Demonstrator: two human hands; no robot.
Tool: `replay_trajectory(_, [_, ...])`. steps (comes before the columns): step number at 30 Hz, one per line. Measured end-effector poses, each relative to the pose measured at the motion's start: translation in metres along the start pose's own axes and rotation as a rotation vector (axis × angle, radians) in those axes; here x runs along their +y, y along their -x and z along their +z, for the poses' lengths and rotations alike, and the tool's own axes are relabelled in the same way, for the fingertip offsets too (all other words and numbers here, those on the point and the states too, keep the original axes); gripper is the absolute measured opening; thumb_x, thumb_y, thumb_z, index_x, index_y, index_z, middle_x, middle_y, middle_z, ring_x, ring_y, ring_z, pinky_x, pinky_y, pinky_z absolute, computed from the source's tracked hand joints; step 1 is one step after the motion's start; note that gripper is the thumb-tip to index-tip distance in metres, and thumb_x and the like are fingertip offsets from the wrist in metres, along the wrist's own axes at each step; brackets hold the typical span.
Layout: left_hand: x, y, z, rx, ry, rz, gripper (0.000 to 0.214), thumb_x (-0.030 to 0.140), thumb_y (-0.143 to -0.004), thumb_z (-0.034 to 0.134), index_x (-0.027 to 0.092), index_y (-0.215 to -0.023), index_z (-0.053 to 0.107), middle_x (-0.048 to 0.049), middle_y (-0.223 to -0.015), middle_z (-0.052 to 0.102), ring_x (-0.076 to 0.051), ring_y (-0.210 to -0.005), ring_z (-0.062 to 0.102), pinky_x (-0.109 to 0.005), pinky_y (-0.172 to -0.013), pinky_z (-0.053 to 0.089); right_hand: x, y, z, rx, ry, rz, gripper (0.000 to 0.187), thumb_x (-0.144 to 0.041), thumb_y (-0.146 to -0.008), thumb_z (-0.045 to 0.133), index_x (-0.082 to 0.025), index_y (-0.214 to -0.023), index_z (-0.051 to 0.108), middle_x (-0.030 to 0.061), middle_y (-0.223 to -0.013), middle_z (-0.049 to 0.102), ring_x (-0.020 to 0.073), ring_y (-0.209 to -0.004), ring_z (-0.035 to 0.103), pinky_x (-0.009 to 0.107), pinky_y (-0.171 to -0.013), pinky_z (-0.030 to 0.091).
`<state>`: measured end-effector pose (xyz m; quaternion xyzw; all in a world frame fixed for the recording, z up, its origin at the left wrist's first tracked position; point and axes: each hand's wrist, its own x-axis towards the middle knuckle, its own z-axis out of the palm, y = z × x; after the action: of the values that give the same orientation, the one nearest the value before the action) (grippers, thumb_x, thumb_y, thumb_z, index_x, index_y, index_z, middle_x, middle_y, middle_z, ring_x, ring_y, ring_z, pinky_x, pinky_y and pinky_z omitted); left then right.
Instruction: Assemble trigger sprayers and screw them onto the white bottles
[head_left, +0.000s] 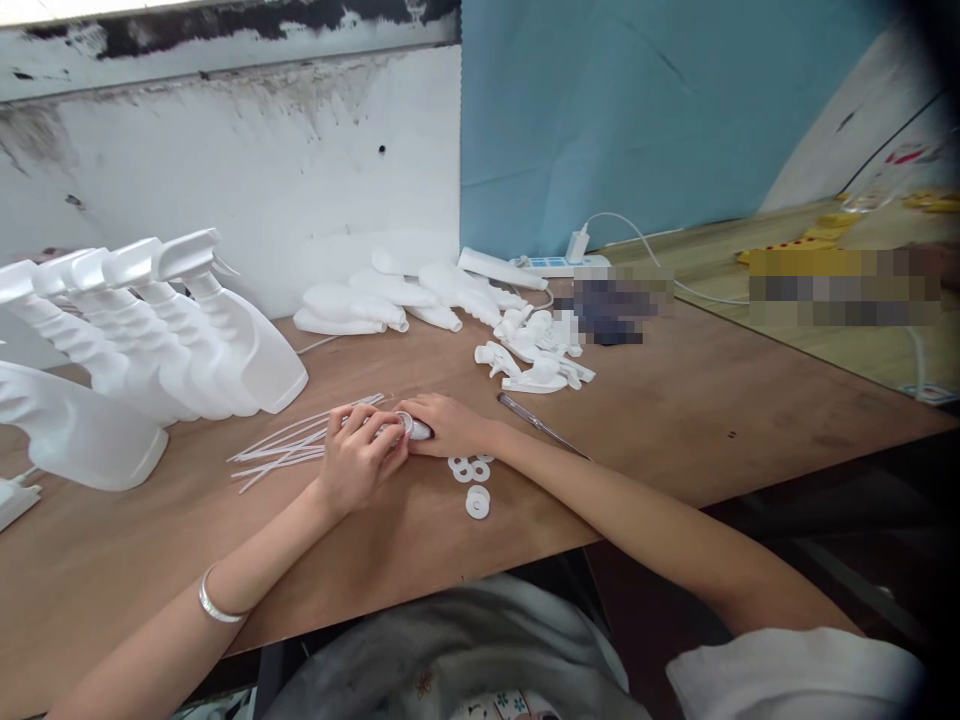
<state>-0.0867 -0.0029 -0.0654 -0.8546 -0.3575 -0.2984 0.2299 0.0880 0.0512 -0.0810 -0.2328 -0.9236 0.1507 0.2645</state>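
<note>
My left hand (360,452) has its fingers curled and pressed against a small white round-ended piece (407,424), just above the table. From the other side, my right hand (452,427) is closed around the same piece, and its fingers hide much of it. A darker edge shows beneath the piece. Long thin white strips (289,446) lie fanned out beside and behind my left hand. Several flat white rings (478,502) rest below my right hand. A slim screwdriver-like tool (541,424) lies behind my right forearm.
White mannequin torsos (247,350) stand in a row at the left by the wall. White mannequin arms (360,300) are heaped at the back, with white mannequin hands (536,375) in front. A power strip (555,266) with a plugged-in charger and dark cloth (611,308) sit behind.
</note>
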Motion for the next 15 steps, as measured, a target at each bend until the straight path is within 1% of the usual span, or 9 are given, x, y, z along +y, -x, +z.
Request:
replay_trajectory(4, [0.0022, -0.0008, -0.0007, -0.035, -0.016, 0.008, 0.006, 0.02, -0.077, 0.052, 0.022, -0.079, 0.057, 0.0003, -0.086, 0.067, -0.018, -0.074, 0.055, -0.033, -0.069, 0.034, 0.0006, 0.0002, 0.0014, 0.005, 0.009, 0.005, 0.02, -0.031, -0.078, 0.053, -0.017, -0.091, 0.05, 0.0051, -0.09, 0.06, 0.0187, -0.083, 0.054, 0.032, -0.074, 0.041])
replay_trajectory(7, [0.0025, -0.0025, 0.0001, -0.055, -0.043, 0.019, 0.009, 0.019, -0.078, 0.05, 0.021, -0.082, 0.058, -0.0014, -0.089, 0.067, -0.018, -0.075, 0.055, -0.032, -0.069, 0.035, 0.0013, 0.0001, 0.0025, 0.0, 0.005, 0.027, 0.022, -0.032, -0.078, 0.052, -0.017, -0.094, 0.049, 0.0054, -0.091, 0.059, 0.0191, -0.084, 0.054, 0.031, -0.073, 0.041])
replay_trajectory(12, [-0.0013, -0.0011, 0.0031, 0.017, -0.03, 0.077, 0.004, 0.018, -0.076, 0.052, 0.02, -0.077, 0.056, -0.0014, -0.079, 0.065, -0.017, -0.072, 0.054, -0.03, -0.067, 0.036, 0.0022, -0.0003, 0.0037, -0.006, 0.019, 0.009, 0.025, -0.028, -0.076, 0.055, -0.017, -0.097, 0.049, 0.0056, -0.091, 0.059, 0.0195, -0.084, 0.054, 0.031, -0.073, 0.041])
replay_trajectory(13, [-0.0024, -0.0002, 0.0034, 0.037, -0.012, 0.065, 0.003, 0.019, -0.076, 0.053, 0.02, -0.078, 0.055, -0.0018, -0.079, 0.064, -0.017, -0.073, 0.054, -0.03, -0.068, 0.036, 0.0023, -0.0003, 0.0036, -0.012, 0.016, 0.003, 0.024, -0.027, -0.076, 0.055, -0.017, -0.097, 0.049, 0.0055, -0.091, 0.059, 0.0193, -0.083, 0.054, 0.03, -0.073, 0.041])
replay_trajectory(15, [-0.0046, 0.0014, 0.0036, 0.059, 0.034, -0.012, 0.006, 0.022, -0.075, 0.055, 0.019, -0.08, 0.055, -0.0037, -0.084, 0.063, -0.018, -0.079, 0.054, -0.03, -0.071, 0.037, 0.0024, -0.0003, 0.0029, -0.021, -0.007, -0.002, 0.024, -0.028, -0.077, 0.054, -0.018, -0.098, 0.05, 0.0055, -0.089, 0.059, 0.0185, -0.081, 0.054, 0.03, -0.072, 0.041])
